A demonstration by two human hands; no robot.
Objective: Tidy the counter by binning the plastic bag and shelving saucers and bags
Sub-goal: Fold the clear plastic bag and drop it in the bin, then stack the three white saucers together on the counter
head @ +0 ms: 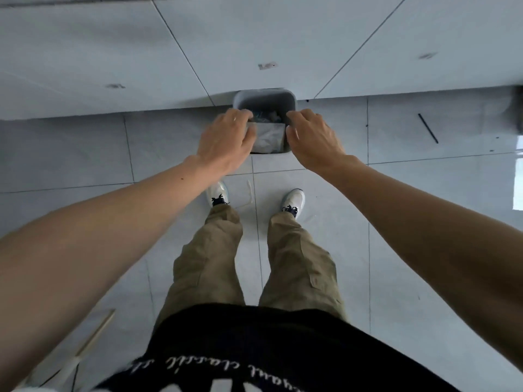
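Observation:
I look straight down at a small grey bin (264,95) standing on the floor against the tiled wall. A pale, crumpled plastic bag (268,137) sits in the bin's near half, its top edge stretched straight between my hands. My left hand (226,140) is curled over the bag's left edge. At the bag's right edge, by the bin's right rim, my right hand (314,137) is also curled. Darker rubbish shows in the bin's far half. My fingertips are hidden, and no saucers or other bags are in view.
My feet in white shoes (218,193) stand on pale floor tiles just short of the bin. A thin black stick (428,128) lies on the floor to the right. A pale wooden handle (93,340) slants across the lower left.

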